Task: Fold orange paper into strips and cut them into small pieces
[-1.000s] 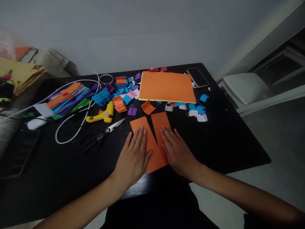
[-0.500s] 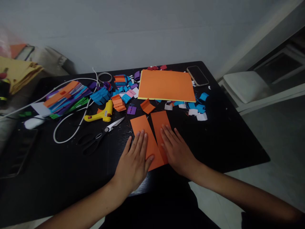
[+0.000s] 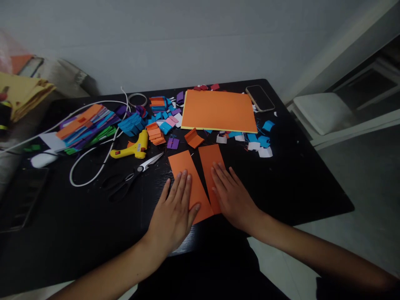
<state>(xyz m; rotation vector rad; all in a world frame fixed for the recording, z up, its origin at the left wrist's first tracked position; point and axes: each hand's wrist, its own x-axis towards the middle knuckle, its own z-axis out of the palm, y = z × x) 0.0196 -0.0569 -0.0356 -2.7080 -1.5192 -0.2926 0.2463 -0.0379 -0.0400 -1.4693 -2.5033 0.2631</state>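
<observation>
Two orange paper strips lie near the front edge of the black table, apart at the far end and meeting near me. My left hand rests flat on the left strip, fingers stretched out and thumb spread. On the right strip my right hand lies flat, its fingers extended. Just beyond the strips is a folded orange piece. Behind it lies a large orange sheet with a yellow edge beneath.
Black-handled scissors, a yellow glue gun and a white cable lie to the left. Bundles of coloured strips and small folded papers spread behind them. A phone sits at the back right; paper scraps lie nearer.
My left hand has shifted slightly left with the left strip, widening the gap between the strips at the far end. My right hand has hardly moved.
</observation>
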